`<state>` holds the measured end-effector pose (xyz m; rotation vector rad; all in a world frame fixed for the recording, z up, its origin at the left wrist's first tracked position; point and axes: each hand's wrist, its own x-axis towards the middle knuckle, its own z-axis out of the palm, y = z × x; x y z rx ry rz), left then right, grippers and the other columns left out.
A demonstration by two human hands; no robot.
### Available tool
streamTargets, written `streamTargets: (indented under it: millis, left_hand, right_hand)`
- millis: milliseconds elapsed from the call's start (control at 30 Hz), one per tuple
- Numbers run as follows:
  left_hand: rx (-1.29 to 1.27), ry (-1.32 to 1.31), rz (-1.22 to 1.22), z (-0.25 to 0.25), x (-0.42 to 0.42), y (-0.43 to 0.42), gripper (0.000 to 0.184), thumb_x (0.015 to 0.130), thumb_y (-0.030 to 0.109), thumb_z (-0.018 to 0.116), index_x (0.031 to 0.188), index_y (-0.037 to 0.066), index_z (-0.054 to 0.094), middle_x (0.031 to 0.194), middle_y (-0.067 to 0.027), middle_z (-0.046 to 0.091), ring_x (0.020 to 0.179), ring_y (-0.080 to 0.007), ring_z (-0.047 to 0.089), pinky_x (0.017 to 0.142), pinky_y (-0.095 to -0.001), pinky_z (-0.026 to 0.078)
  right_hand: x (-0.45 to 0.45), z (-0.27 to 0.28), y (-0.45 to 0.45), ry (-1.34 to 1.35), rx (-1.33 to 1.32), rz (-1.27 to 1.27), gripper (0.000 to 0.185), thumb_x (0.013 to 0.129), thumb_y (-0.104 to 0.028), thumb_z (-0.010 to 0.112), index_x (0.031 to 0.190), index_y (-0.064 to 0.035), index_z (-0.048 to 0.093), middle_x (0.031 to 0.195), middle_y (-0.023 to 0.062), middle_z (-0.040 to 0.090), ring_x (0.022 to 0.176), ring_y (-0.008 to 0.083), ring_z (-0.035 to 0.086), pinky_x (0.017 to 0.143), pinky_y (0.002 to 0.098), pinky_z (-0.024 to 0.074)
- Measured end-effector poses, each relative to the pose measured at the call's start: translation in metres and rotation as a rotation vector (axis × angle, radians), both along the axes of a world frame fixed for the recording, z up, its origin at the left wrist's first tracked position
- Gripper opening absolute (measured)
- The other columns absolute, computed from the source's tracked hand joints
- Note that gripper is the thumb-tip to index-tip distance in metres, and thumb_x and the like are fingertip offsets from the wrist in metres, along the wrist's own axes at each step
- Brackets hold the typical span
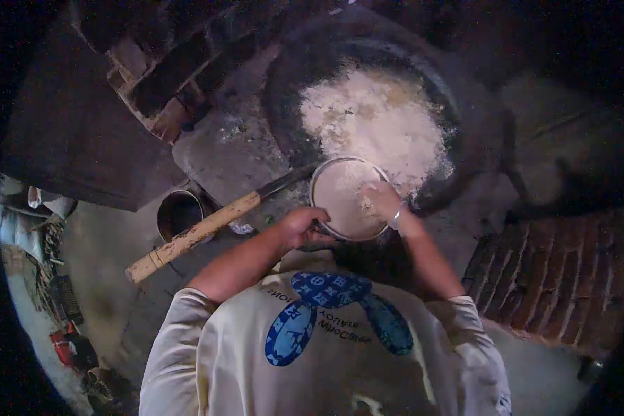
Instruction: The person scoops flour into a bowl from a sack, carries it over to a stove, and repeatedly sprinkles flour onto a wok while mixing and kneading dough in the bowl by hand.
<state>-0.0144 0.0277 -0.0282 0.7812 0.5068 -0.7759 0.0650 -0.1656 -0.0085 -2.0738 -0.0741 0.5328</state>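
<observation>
A round, thin-rimmed bowl (344, 197), possibly a sieve, is held in front of my chest with pale, fine-looking stuff inside. At its lower left rim my left hand (306, 227) is closed, the thumb over the edge. My right hand (383, 200), with a silver bracelet (396, 216) at the wrist, reaches inside over the right part of the bowl. Its fingers look curled against the pale stuff; whatever they hold is hidden. Just beyond lies a large dark wok-like pan (284, 114) with a broad heap of pale, grainy material (374, 121).
A tool with a thick wooden handle (194, 236) slants from the pan's edge toward the lower left. Below it stands a dark bucket (179, 213). Bricks (166, 114) are stacked at upper left, and a brick surface (551, 277) lies at right. Much of the surroundings is dim.
</observation>
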Motion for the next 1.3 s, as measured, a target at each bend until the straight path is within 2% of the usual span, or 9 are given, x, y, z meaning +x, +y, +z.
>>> streamTargets:
  millis: [233,300,333,400,633,1000,1067,1200,1300]
  left_hand:
    - [-0.061,0.067,-0.094,-0.044,0.042,-0.071,0.025,0.069,0.013,0.051,0.089,-0.002,0.046,0.089,-0.0143,0.053,0.076,-0.0263,0.056,0.068,-0.0373,0.049]
    - [0.072,-0.033,0.014,-0.044,0.055,-0.090,0.024,0.070,0.013,0.050,0.089,-0.002,0.046,0.093,-0.0138,0.052,0.079,-0.0253,0.055,0.069,-0.0396,0.049]
    - [0.084,-0.031,0.014,-0.050,0.062,-0.096,0.024,0.070,0.013,0.050,0.089,-0.002,0.046,0.093,-0.0138,0.052,0.079,-0.0253,0.055,0.069,-0.0396,0.049]
    - [0.064,-0.089,0.023,-0.060,0.074,-0.106,0.024,0.070,0.013,0.050,0.089,-0.001,0.046,0.091,-0.0116,0.052,0.079,-0.0250,0.055,0.071,-0.0410,0.048]
    - [0.116,-0.016,0.038,-0.051,0.088,-0.130,0.018,0.070,0.012,0.049,0.083,-0.001,0.049,0.082,-0.0136,0.055,0.072,-0.0260,0.057,0.069,-0.0412,0.048]
    - [0.049,0.031,0.023,-0.025,0.087,-0.116,0.029,0.071,0.011,0.048,0.096,-0.004,0.046,0.091,-0.0155,0.054,0.080,-0.0269,0.056,0.073,-0.0382,0.047]
    - [0.053,0.050,0.019,-0.014,0.085,-0.113,0.029,0.071,0.010,0.048,0.096,-0.004,0.046,0.091,-0.0156,0.054,0.079,-0.0270,0.056,0.073,-0.0381,0.047]
    - [0.061,0.024,0.062,-0.015,0.087,-0.111,0.029,0.070,0.010,0.048,0.095,-0.004,0.047,0.091,-0.0161,0.054,0.079,-0.0271,0.056,0.072,-0.0378,0.048]
    - [0.028,0.035,0.066,-0.023,0.096,-0.111,0.029,0.069,0.009,0.048,0.095,-0.003,0.047,0.090,-0.0151,0.054,0.081,-0.0269,0.055,0.073,-0.0391,0.047]
  right_hand:
    - [0.056,-0.049,-0.090,-0.098,-0.048,0.436,0.032,0.077,-0.025,0.050,0.097,0.0003,0.051,0.077,0.0058,0.055,0.067,0.0168,0.053,0.059,0.0271,0.0439]
    - [0.072,-0.095,-0.094,0.714,0.563,0.633,0.030,0.074,-0.023,0.052,0.094,-0.0012,0.053,0.077,0.0067,0.057,0.067,0.0179,0.053,0.065,0.0272,0.0433]
    - [0.072,-0.104,-0.091,0.713,0.575,0.637,0.030,0.074,-0.023,0.052,0.094,-0.0012,0.053,0.077,0.0067,0.057,0.067,0.0179,0.053,0.065,0.0272,0.0433]
    - [0.057,-0.081,-0.077,-0.054,-0.150,0.823,0.028,0.067,-0.020,0.056,0.090,-0.0032,0.056,0.077,0.0105,0.058,0.068,0.0193,0.055,0.065,0.0300,0.0437]
    - [0.081,-0.081,-0.095,0.059,-0.142,1.000,0.028,0.063,-0.020,0.058,0.089,-0.0071,0.057,0.081,0.0136,0.058,0.072,0.0204,0.055,0.066,0.0304,0.0428]
    - [0.169,-0.072,-0.160,0.294,0.926,-0.220,0.022,0.080,-0.023,0.044,0.086,-0.0055,0.056,0.075,0.0054,0.055,0.071,0.0138,0.053,0.058,0.0266,0.0434]
    - [0.204,-0.067,-0.177,0.604,1.479,-0.301,0.021,0.077,-0.022,0.046,0.090,-0.0078,0.054,0.078,0.0016,0.053,0.065,0.0152,0.050,0.056,0.0265,0.0410]
    - [0.217,-0.010,-0.173,0.326,1.261,-0.481,0.015,0.077,-0.020,0.045,0.083,-0.0088,0.053,0.071,0.0010,0.050,0.056,0.0132,0.046,0.047,0.0236,0.0388]
    - [0.259,-0.040,-0.222,0.516,1.529,-0.131,0.015,0.078,-0.021,0.044,0.084,-0.0082,0.050,0.069,0.0017,0.048,0.053,0.0122,0.045,0.043,0.0229,0.0370]
